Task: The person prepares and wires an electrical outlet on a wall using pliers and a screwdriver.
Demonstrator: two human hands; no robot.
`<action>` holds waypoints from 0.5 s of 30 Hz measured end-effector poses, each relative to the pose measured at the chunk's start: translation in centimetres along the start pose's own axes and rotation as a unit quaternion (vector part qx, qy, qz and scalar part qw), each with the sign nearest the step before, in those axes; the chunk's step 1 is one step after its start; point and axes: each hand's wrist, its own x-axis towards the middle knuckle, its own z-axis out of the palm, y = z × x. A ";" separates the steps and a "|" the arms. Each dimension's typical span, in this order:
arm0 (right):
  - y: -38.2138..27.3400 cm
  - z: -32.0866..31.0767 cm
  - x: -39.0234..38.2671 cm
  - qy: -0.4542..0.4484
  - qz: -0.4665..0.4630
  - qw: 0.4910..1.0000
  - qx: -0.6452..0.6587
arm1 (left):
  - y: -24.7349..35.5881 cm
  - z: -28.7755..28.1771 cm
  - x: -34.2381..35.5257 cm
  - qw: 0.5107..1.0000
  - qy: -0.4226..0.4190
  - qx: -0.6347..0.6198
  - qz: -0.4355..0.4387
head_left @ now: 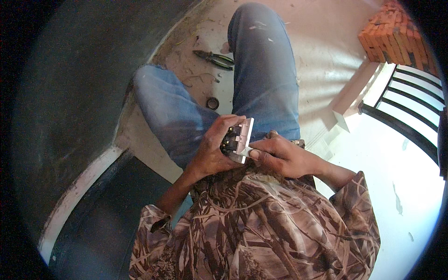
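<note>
My left hand (214,151) grips a white switch plate (245,130) with black modules and small brass terminals (229,139) on its back, holding it on edge above my lap. My right hand (280,156) is closed with thumb and index finger on a small flat, pale piece (248,150) at the plate's lower right; I cannot make out exactly what it is. Past my hands, pliers (216,59) with dark green handles lie on the dusty floor between my jeans-clad legs, and a small dark roll of tape (212,103) lies nearer to me.
A dark wall (79,93) rises at my left, above a dark floor strip (102,205) with a pale border. To the right are a stack of red bricks (392,32), a black metal railing (401,130) and a pale ledge (347,114). Scraps litter the floor.
</note>
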 end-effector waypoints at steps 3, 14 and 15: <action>-0.6 -0.2 0.2 0.019 0.012 1.000 0.011 | -0.1 0.1 -0.1 1.000 0.006 -0.003 0.004; -0.8 0.5 -0.3 0.022 -0.005 1.000 -0.014 | -0.1 0.0 -0.3 1.000 -0.014 0.012 0.017; -0.6 0.5 -0.3 0.025 -0.007 0.999 -0.019 | -0.1 0.0 -0.3 1.000 -0.012 0.009 0.018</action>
